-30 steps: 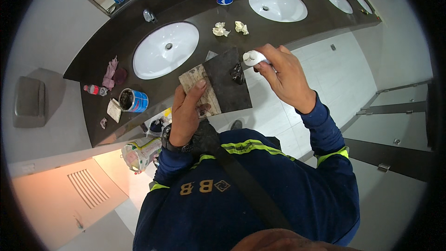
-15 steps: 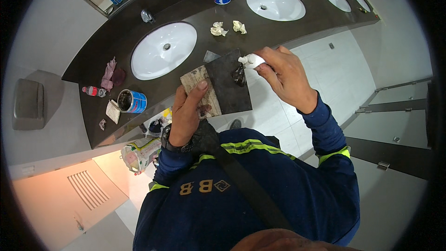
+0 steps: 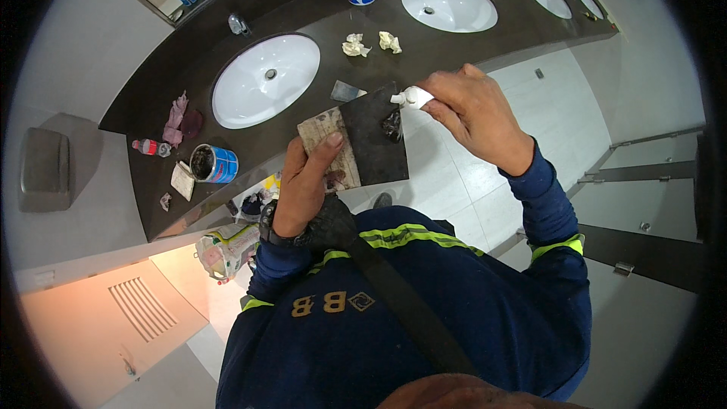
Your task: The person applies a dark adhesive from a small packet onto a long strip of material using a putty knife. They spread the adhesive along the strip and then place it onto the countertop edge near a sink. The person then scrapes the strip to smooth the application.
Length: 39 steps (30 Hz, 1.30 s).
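Turned since the first frame: the small white tube (image 3: 418,97), its nozzle swung leftward. Dark-grey, flat rectangular board (image 3: 371,153), held up by the dark stone desk (image 3: 303,14), looked stiff and light; left hand (image 3: 303,185) fingers pinched its pale streaked end (image 3: 344,154), the cleanest-looking hold. Right hand (image 3: 475,119) fingers pinched the tube, judged squeezable, beside a glossy black lump (image 3: 392,127), probably sticky.

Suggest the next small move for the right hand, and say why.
Probably a gentle squeeze of the white tube: the right hand pinches it, its nozzle close to the glossy black dollop on the two-tone board in the left hand.
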### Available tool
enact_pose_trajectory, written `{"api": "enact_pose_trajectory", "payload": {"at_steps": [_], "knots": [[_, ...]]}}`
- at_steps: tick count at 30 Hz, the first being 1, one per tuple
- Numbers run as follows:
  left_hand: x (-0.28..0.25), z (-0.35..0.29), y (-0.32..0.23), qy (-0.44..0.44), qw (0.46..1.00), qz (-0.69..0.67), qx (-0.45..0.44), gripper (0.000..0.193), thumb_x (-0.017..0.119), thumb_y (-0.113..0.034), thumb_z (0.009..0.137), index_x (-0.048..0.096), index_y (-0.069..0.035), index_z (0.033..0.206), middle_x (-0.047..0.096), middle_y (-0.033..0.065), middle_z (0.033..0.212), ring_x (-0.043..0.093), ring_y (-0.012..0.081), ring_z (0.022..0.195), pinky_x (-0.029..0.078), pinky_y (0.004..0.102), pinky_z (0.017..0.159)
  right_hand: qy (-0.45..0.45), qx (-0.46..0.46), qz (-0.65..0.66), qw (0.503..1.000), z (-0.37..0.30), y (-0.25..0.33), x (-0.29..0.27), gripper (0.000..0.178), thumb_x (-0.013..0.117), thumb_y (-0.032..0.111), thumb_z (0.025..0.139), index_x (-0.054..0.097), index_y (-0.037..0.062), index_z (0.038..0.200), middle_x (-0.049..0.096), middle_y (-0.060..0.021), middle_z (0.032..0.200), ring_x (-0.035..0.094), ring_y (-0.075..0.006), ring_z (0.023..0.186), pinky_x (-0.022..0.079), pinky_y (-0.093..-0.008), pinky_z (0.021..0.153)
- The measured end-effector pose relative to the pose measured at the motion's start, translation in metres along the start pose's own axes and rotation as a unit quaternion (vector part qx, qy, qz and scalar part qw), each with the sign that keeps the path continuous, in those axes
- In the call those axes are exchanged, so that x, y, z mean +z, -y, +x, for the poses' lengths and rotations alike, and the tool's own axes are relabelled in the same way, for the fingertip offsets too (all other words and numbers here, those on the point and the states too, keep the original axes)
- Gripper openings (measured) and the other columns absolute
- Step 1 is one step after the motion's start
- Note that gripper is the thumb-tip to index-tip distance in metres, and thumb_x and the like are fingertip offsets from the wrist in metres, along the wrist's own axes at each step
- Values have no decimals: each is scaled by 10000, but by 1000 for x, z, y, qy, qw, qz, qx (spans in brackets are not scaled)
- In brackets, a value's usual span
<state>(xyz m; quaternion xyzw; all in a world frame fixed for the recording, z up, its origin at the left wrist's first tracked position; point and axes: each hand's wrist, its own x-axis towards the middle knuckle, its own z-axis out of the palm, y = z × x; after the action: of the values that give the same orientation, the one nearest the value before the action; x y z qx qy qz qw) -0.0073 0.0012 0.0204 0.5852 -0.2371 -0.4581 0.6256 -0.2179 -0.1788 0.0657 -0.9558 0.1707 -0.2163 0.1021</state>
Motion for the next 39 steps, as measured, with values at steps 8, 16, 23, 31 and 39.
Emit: {"api": "enact_pose_trajectory", "payload": {"at_steps": [8, 16, 23, 31, 39], "knots": [[-2, 1, -5, 23, 997, 69, -4, 391, 706, -321, 967, 614, -48, 1230, 692, 46, 1070, 672, 121, 882, 527, 265, 719, 61, -22, -38, 997, 7, -1, -15, 139, 607, 265, 1017, 608, 130, 1047, 683, -64, 885, 617, -279, 776, 397, -400, 738], [20, 27, -11, -32, 951, -293, 91, 275, 520, -258, 1054, 612, -57, 1216, 673, 64, 1100, 615, 172, 928, 472, 333, 755, 66, 96, 192, 974, 6, 4, 35, 229, 667, 229, 984, 585, 72, 1128, 707, -170, 892, 695, -400, 815, 494, -476, 678], [-1, 57, -2, 115, 892, -420, 123, 334, 493, -335, 1065, 584, -105, 1289, 668, 46, 1208, 635, 181, 1060, 490, 377, 837, 18, 129, 377, 917, 12, 36, 66, 323, 680, 220, 978, 631, -13, 1197, 719, -243, 954, 720, -401, 843, 533, -417, 717], [13, 48, 23, -20, 963, -108, 245, 351, 463, -251, 1086, 537, -41, 1358, 637, 87, 1309, 624, 200, 1199, 499, 393, 1041, 85, 182, 433, 879, 15, 35, 69, 455, 727, 218, 935, 611, -27, 1300, 729, -224, 1112, 727, -305, 984, 549, -395, 860], [10, 45, 43, -6, 969, -194, 151, 364, 561, -112, 1050, 492, 7, 1387, 612, 132, 1353, 613, 210, 1245, 508, 375, 1068, 124, 198, 611, 757, -11, 23, 117, 631, 783, 184, 912, 503, -46, 1430, 622, -143, 1382, 609, -191, 1206, 459, -336, 1062]]}}
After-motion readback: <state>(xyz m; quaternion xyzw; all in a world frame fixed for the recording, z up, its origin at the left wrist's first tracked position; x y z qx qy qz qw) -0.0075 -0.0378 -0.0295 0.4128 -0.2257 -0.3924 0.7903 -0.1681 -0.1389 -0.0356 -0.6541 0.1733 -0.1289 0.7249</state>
